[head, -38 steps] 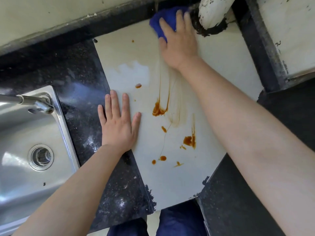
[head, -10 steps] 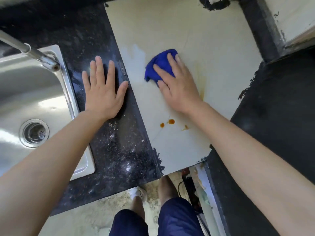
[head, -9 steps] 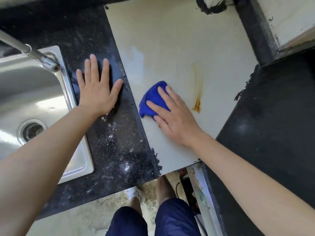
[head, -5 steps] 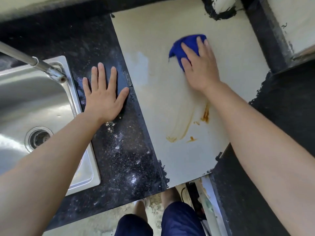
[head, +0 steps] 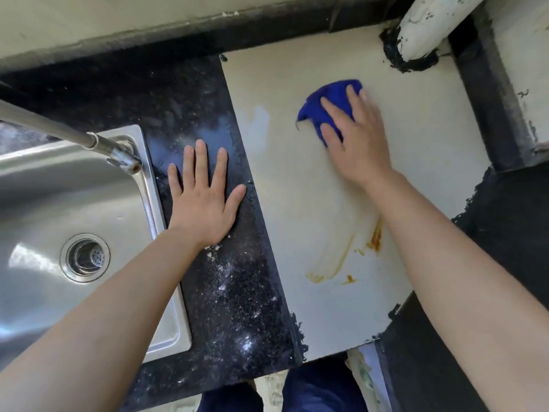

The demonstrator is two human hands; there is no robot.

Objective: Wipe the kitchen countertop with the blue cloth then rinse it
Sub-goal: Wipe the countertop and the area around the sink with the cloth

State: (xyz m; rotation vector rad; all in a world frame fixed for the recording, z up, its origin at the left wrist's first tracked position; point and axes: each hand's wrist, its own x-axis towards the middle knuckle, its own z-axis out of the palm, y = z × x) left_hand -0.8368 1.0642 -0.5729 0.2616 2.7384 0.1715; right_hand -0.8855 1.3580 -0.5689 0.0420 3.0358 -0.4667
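My right hand (head: pixel 358 144) presses the bunched blue cloth (head: pixel 319 110) flat against the cream part of the countertop (head: pixel 297 188), fingers straight over it. Only the cloth's far and left edges show beyond the fingers. Orange-brown smears (head: pixel 335 263) streak the cream surface nearer to me, beside my right forearm. My left hand (head: pixel 205 200) rests flat, fingers spread, on the black speckled part of the countertop (head: pixel 234 292) between sink and cream panel.
A steel sink (head: pixel 74 233) with a drain and a tap spout (head: pixel 118 150) lies at the left. A white pipe (head: pixel 427 25) rises at the back right corner. A dark raised ledge (head: pixel 490 99) bounds the right side. My legs show below the counter's front edge.
My right hand swept the cloth down toward me, then back up to the far part of the cream panel, smearing the orange spots. In the last half second it shifted slightly left. The left hand stays flat.
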